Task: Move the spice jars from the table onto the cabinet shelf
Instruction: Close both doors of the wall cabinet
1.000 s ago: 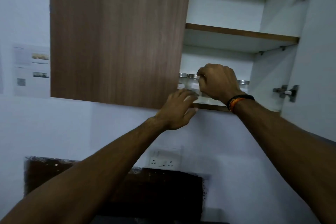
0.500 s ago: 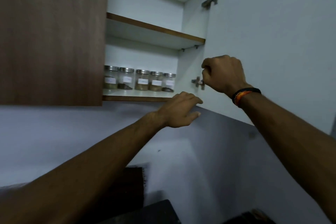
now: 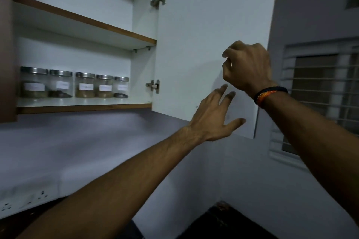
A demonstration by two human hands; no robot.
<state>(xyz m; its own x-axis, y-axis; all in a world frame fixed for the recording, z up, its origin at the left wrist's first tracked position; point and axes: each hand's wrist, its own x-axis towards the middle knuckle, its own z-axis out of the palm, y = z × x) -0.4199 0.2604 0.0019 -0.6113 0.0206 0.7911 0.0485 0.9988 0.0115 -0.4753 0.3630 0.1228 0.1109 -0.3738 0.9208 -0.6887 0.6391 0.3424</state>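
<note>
Far left: edge of brown wood-grain cabinet door [image 3: 6, 44]. Next, five clear glass spice jars w/ metal lids & white labels [image 3: 85, 85] stand in a row on the lower white cabinet shelf w/ brown wood front edge [image 3: 83, 108], jars just beside each other; contents brownish or dark, labels too blurred to read. Upper shelf [image 3: 85, 23] above them. Right of the jars, the white open cabinet door [image 3: 194, 35] hangs on two metal hinges [image 3: 153, 85]. Left hand [image 3: 213, 116] in front of door's lower part, fingers spread & straight, holding nothing; can't tell if it touches. Right hand [image 3: 247, 68] higher, fingers loosely curled, empty, black-orange wristband [image 3: 270, 94] on wrist. Far right: barred window [image 3: 320, 93].
</note>
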